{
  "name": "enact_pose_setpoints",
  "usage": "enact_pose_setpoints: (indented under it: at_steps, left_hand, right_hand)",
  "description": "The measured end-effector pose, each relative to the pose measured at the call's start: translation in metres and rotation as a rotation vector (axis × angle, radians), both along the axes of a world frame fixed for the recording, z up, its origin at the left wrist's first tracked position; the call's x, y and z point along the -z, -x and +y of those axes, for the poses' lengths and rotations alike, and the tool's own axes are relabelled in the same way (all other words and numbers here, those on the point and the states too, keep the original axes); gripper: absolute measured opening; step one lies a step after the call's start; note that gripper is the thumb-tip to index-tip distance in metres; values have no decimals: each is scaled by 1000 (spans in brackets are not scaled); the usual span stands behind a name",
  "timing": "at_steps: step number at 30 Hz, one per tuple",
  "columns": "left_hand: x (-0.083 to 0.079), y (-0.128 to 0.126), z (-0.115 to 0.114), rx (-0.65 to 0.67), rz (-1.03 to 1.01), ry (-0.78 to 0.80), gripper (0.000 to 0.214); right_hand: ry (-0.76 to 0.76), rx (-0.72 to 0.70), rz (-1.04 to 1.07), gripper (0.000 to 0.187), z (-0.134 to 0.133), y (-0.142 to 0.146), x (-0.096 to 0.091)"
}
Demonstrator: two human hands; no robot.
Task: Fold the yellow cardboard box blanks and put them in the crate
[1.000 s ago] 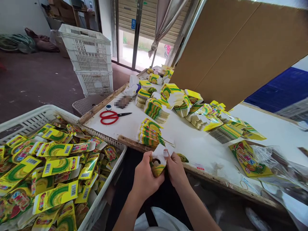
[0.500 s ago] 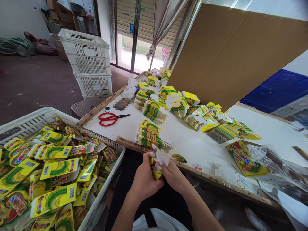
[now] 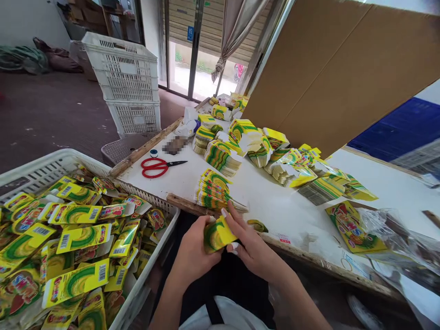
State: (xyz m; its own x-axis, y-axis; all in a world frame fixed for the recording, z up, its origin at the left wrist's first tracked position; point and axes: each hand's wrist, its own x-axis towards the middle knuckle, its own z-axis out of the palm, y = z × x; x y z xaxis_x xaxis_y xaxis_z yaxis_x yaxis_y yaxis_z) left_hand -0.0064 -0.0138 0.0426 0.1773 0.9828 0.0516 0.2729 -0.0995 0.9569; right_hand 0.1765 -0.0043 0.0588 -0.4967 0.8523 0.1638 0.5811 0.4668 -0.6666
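Between my two hands, just in front of the table's near edge, is a small yellow and green printed carton [image 3: 217, 234]. My left hand [image 3: 196, 245] grips its left side, fingers wrapped round it. On its right end, the fingers and thumb of my right hand [image 3: 250, 243] close over the yellow flap. Just beyond my hands a fanned stack of flat cartons [image 3: 213, 190] lies on the white table [image 3: 271, 201]. A green and yellow piece [image 3: 257, 225] lies by the wooden edge, right of my right hand.
At left stands a white crate [image 3: 151, 270] full of yellow cartons [image 3: 82, 240]. Red-handled scissors [image 3: 154, 167] lie on the table's left side. More carton stacks [image 3: 223, 158] spread behind, before a large cardboard sheet [image 3: 319, 78]. Clear plastic [image 3: 388, 224] lies at right.
The carton has turned, so its yellow and green face now shows instead of a white flap. My right hand has shifted slightly right. The view has tilted a little.
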Motion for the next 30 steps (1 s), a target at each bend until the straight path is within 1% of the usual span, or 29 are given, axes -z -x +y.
enact_pose_setpoints:
  at_steps: [2,5,7,10,12,14,16,17,18,19,20,21,22,23,24,25,27,28,30]
  left_hand:
    - [-7,7,0,25,23,-17,43]
    - [-9,13,-1,59,50,42,45]
    - [-7,15,-2,92,26,96,52]
    - [-7,16,-2,121,1,86,58]
    - [-7,15,-2,106,1,55,56]
    - [-8,13,-2,54,8,40,53]
    - [-6,13,-2,10,-1,49,51]
    - [-5,14,-1,-7,-50,60,51]
    - [-4,16,0,-43,-146,60,52]
    - [-2,18,2,-117,-291,42,53]
    - [-1,21,4,-233,-474,4,55]
    - [1,25,7,-375,-670,-47,57]
    - [2,29,10,-522,-851,-94,59]
    - [4,32,14,-646,-998,-115,59]
    - [5,34,17,-725,-1102,-96,60]
    - [7,35,20,-757,-1165,-46,61]
    - [11,33,22,-729,-1188,78,60]
    - [13,30,21,-702,-1166,120,58]
    - [16,24,18,-645,-1073,154,55]
  right_hand:
    - [-3,-55,-67,64,-3,-1,-2]
    - [-2,-55,-120,50,-3,-2,-10]
    - [25,-80,-143,44,0,-5,-21]
    - [83,-152,-137,34,3,-7,-39]
    - [110,-105,-98,26,2,-2,-42]
    - [109,4,-21,23,0,8,-36]
    - [107,93,85,33,-2,18,-24]
    - [118,104,153,42,-1,22,-18]
    - [140,98,232,53,0,24,-14]
    - [166,90,311,61,4,24,-11]
    - [186,92,378,63,10,23,-10]
    - [189,114,415,60,18,21,-11]
    - [162,169,401,52,27,19,-12]
    - [113,253,338,44,38,16,-13]
    - [51,345,244,37,50,14,-13]
    - [-11,428,147,33,62,12,-13]
    - [-87,532,-1,35,81,12,-10]
    - [-94,554,-41,36,87,13,-8]
    - [-79,570,-94,34,93,17,-2]
